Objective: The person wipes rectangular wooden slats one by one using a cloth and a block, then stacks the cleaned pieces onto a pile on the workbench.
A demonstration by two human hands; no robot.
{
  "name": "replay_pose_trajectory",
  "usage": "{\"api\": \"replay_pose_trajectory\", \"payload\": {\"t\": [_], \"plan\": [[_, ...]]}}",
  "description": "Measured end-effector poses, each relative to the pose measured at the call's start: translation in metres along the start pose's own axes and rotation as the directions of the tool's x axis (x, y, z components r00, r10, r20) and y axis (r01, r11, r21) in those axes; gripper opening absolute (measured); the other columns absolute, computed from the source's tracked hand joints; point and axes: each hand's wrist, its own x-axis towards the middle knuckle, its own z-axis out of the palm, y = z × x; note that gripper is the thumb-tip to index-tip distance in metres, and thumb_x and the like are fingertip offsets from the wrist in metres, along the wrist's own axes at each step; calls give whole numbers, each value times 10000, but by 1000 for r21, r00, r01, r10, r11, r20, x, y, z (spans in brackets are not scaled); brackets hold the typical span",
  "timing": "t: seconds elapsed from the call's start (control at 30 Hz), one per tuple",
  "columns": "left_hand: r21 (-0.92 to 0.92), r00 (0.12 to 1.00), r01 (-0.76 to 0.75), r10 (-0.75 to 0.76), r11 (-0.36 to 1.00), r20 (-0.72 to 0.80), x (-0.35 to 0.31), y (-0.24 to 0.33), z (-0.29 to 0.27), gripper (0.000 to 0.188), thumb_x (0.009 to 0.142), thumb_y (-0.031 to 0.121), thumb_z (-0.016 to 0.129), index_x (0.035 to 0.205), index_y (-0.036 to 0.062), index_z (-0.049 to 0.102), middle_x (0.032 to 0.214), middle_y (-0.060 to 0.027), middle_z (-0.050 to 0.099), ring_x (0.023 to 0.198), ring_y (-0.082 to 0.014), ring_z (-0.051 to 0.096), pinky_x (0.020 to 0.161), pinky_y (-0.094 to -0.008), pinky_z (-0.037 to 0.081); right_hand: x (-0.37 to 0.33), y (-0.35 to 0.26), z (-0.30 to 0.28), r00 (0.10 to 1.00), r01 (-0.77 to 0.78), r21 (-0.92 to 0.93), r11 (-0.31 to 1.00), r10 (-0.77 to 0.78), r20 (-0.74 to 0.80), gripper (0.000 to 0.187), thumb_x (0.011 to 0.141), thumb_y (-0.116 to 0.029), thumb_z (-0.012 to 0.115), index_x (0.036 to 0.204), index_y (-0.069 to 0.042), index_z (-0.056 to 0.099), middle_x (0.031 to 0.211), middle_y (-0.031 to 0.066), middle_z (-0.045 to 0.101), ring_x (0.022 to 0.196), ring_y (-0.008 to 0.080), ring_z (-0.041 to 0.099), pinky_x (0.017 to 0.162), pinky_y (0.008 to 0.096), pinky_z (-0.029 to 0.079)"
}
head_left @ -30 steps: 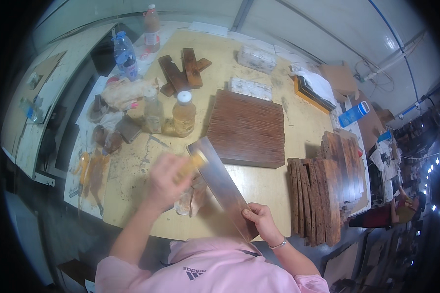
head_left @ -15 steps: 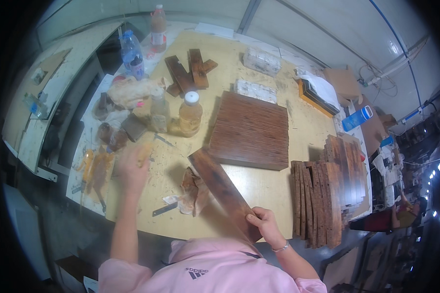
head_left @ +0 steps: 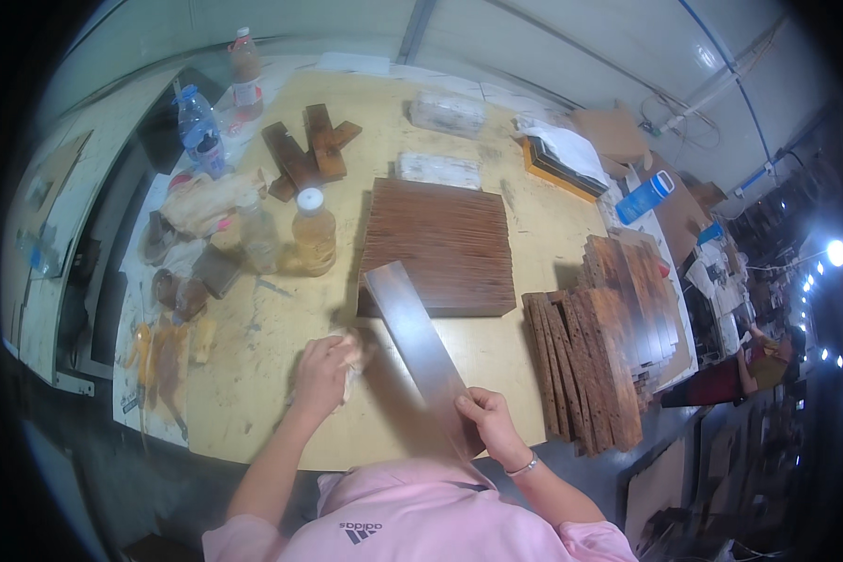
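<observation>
In my right hand [head_left: 492,423] is the near end of a long, flat dark-brown wooden board [head_left: 417,332]. The board is tilted up over the table and catches the light on its face. My left hand [head_left: 320,377] is closed on a crumpled pale-brown cloth [head_left: 350,365], just left of the board. Beyond the board's far end lies a big block of thin brown wooden strips [head_left: 437,245], side by side. To the right of my right hand are stacked reddish-brown boards [head_left: 585,370].
Left of the block stand a white-capped bottle of amber liquid [head_left: 314,239] and a clear bottle [head_left: 258,239]. Stained rags [head_left: 206,201] and a yellow pad [head_left: 203,339] lie at the left. Small boards [head_left: 323,140], white-wrapped bundles [head_left: 447,112] and a blue bottle [head_left: 644,198] sit farther back.
My left hand has let go of the yellow pad at the left, moved right and taken hold of the crumpled cloth. The board has tilted, its face now brighter. The whole view has shifted.
</observation>
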Motion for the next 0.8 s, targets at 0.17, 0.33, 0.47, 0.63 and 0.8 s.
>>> {"api": "replay_pose_trajectory", "payload": {"t": [0.17,0.33,0.47,0.63,0.8], "plan": [[-271,904,-425,421,864,-75,4,110,-27,322,787,45,679,1083,157,739,1158,-86,663,1007,-297,627,877,-422,529,-1,-4,8,998,-27,121,992,33,-47,191,969,-161,635,856,-8,657,755,-38,608,685,46,511,598,233,419],[-387,932,-317,360,866,41,45,87,-11,174,912,159,614,976,177,775,1017,-48,699,908,-201,639,892,-370,488,-13,-16,4,995,92,-156,983,-98,-35,199,990,-143,605,840,-13,624,722,-50,551,669,44,470,567,228,380],[-22,931,-119,104,993,-351,104,22,-38,227,845,44,644,956,213,747,1014,-33,661,982,-230,572,756,-369,497,-21,-10,-13,996,29,-86,996,-22,82,258,1008,-194,601,810,-29,602,699,-65,511,650,36,429,565,229,357],[-292,969,-248,230,924,-95,54,79,-18,119,856,130,715,973,107,719,1072,-53,615,990,-234,597,923,-399,471,-15,-10,-2,1000,-2,-16,1000,1,-27,265,998,-189,605,786,-32,589,697,-72,502,648,32,423,560,231,350],[129,853,-519,521,845,22,58,93,-17,263,879,169,580,1125,199,669,1175,-4,642,1236,-200,555,1064,-527,383,-10,-14,-2,974,182,-140,973,-198,-113,270,973,-134,608,735,-27,540,677,-59,466,641,38,402,549,254,338]]}}
